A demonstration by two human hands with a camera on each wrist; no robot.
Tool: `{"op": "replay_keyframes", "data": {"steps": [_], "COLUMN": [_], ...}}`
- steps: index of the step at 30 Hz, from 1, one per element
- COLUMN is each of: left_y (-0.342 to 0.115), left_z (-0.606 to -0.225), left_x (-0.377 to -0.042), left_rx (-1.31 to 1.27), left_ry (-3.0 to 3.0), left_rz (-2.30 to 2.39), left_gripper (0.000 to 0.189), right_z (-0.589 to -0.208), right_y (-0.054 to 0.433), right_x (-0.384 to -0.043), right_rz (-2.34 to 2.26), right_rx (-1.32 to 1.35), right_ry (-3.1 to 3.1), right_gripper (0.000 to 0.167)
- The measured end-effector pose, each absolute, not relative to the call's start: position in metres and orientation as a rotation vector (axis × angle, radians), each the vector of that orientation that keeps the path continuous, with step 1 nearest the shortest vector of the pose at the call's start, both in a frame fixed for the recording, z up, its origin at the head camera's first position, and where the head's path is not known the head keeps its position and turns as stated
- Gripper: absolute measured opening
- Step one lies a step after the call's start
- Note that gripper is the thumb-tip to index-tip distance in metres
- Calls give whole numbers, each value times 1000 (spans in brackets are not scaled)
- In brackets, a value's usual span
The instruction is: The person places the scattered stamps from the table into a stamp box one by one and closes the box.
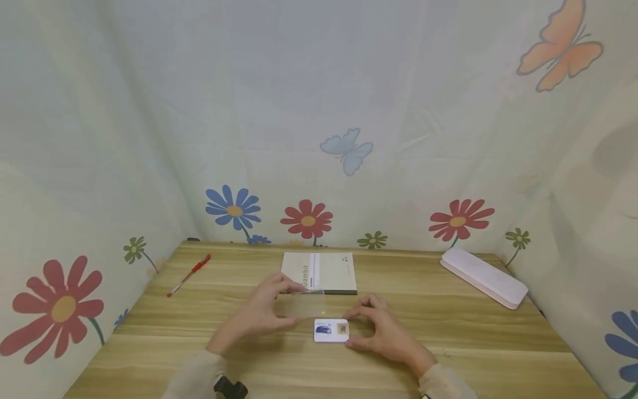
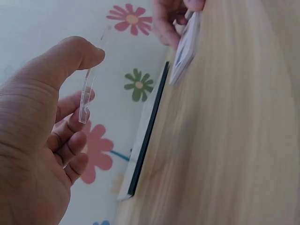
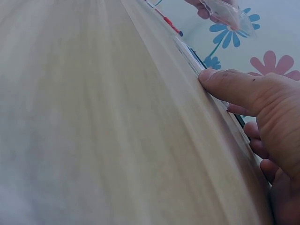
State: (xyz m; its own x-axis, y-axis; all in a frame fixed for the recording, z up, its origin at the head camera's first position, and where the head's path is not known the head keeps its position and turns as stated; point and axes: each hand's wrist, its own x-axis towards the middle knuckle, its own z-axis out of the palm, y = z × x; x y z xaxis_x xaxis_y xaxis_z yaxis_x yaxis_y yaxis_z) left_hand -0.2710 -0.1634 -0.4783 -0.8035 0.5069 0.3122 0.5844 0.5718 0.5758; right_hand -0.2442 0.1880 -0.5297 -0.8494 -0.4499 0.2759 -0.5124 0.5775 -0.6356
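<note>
My left hand (image 1: 263, 311) pinches a thin clear plastic cover (image 1: 310, 304) between thumb and fingers, raised over the table. Seen edge-on in the left wrist view, the clear cover (image 2: 84, 104) has a short turned lip. To its right, a small flat white pack (image 1: 324, 339) with a dark blue picture and a tan square on top lies on the wood. My right hand (image 1: 382, 332) grips the pack's right end, thumb at the near corner and fingertips at the far one. In the right wrist view the thumb (image 3: 225, 84) presses along the pack's edge.
Behind the hands lies a pale notepad (image 1: 336, 271) with a dark near edge. A red pen (image 1: 188, 275) lies at the far left, and a pale pink case (image 1: 482, 279) at the far right. Flower-printed cloth (image 1: 279, 138) hangs around the wooden table (image 1: 279, 377).
</note>
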Motion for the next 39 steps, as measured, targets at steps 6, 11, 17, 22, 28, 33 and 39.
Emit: {"op": "replay_keyframes", "data": {"steps": [6, 11, 17, 22, 28, 33, 39], "left_y": [-140, -129, -123, -119, -112, -109, -109], "left_z": [-483, -493, -501, -505, -510, -512, -514], "left_x": [-269, -266, -263, -264, -262, -259, -259], "left_rx": [-1029, -1034, -1059, -1060, -1069, -1076, -1070], "left_ry": [-2683, -2768, -2783, -2789, -2805, -2804, -2807], "left_rz": [-1045, -1057, -1029, -1004, -981, -973, -962], "left_gripper": [56, 57, 59, 61, 61, 61, 61], "right_z": [-529, -530, -531, -530, -531, -531, -531], "right_y": [188, 189, 189, 190, 191, 190, 189], "right_x": [-244, -243, -244, -245, -245, -246, -246], "right_rz": [1136, 1123, 1128, 1136, 1141, 1128, 1132], "right_rx": [830, 828, 825, 833, 829, 826, 839], "right_ry": [-2693, -2705, -2715, -2710, -2716, -2721, -2725], "right_gripper": [49, 48, 49, 48, 50, 52, 53]}}
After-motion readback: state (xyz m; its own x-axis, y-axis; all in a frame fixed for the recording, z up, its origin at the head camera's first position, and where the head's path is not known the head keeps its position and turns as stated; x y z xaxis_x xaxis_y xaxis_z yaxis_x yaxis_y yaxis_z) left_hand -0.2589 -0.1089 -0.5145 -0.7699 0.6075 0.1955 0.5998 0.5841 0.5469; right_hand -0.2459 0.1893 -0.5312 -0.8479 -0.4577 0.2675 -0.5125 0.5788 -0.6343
